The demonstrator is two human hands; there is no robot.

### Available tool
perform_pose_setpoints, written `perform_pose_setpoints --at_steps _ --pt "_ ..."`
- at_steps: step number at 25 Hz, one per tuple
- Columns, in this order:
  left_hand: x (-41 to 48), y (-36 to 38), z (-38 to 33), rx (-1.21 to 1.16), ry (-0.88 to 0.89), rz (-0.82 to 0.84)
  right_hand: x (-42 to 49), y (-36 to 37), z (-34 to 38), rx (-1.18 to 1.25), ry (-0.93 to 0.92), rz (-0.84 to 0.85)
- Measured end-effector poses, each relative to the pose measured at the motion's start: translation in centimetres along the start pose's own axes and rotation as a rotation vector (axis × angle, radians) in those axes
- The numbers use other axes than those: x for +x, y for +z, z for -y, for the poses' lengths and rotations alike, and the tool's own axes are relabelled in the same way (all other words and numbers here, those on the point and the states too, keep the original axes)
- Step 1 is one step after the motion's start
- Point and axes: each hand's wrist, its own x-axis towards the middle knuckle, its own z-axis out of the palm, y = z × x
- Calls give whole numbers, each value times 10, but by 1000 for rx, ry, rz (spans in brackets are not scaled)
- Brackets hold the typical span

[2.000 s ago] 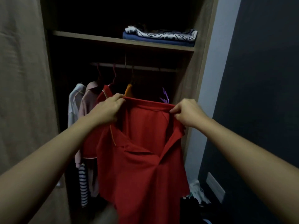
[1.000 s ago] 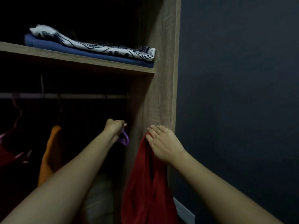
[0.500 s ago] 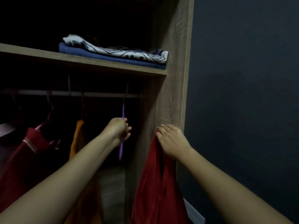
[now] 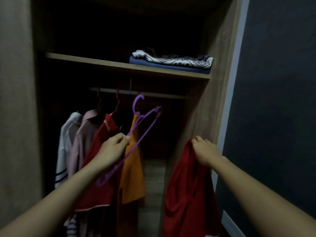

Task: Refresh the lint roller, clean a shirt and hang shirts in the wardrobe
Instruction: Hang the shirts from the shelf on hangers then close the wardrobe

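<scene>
Head view shows my left hand (image 4: 112,150) now gripping the purple hanger (image 4: 136,132) freed from the rail (image 4: 164,96), red shirt (image 4: 188,190) bunched in my right hand (image 4: 206,151) at three o'clock, ready for threading.

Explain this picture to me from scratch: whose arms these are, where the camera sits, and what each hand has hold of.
There is no machine here. A person wears a camera on the head, looking forward and down, so the two bare arms reaching in from the bottom are their own. They face an open wardrobe.

The left hand holds a purple hanger, empty and off the rail. The right hand grips a red shirt by its top edge, so it dangles.

Four garments hang on the rail: white, pink, red and orange. Folded cloths lie on the shelf above.
</scene>
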Motion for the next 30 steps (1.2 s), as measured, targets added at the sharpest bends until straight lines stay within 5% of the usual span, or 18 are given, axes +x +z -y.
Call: perform_pose_setpoints --at_steps 5,10,16,21,27,30 --pt "-75 -42 9 199 277 -199 -42 -7 -5 355 34 56" --pt "-114 -56 23 252 424 -75 -68 -18 -7 635 35 -46" --pt "-123 -11 5 157 588 37 -100 -55 27 584 -320 -29" --pt "-125 19 -5 -91 502 -143 -113 -69 19 -37 -513 -654" --pt "-142 54 -26 306 479 -586 -105 -76 17 -20 -437 -740" --pt "-183 103 -19 208 579 -314 -108 -78 21 56 -399 -764"
